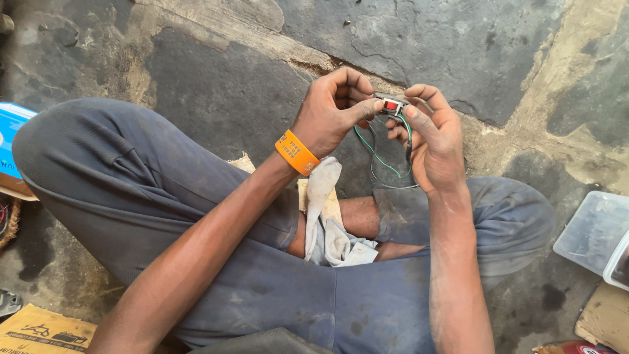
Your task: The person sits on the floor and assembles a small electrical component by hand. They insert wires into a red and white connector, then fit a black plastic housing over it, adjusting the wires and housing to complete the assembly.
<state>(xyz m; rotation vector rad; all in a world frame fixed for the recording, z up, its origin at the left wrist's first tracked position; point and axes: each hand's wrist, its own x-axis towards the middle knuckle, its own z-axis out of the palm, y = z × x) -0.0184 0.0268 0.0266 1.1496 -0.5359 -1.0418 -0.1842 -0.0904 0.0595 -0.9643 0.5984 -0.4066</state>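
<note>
Left hand [331, 111] and right hand [429, 141] both pinch small red switch [392, 105]; light, rigid body, floppy wires [380, 157]; grip body, not leads.

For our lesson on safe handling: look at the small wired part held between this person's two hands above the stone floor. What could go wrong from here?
1. The small switch part is pinched only at fingertip level by the left hand and right hand; it might slip onto the stone floor.
2. The thin green and dark wires hang in loose loops and could snag or pull free.
</note>
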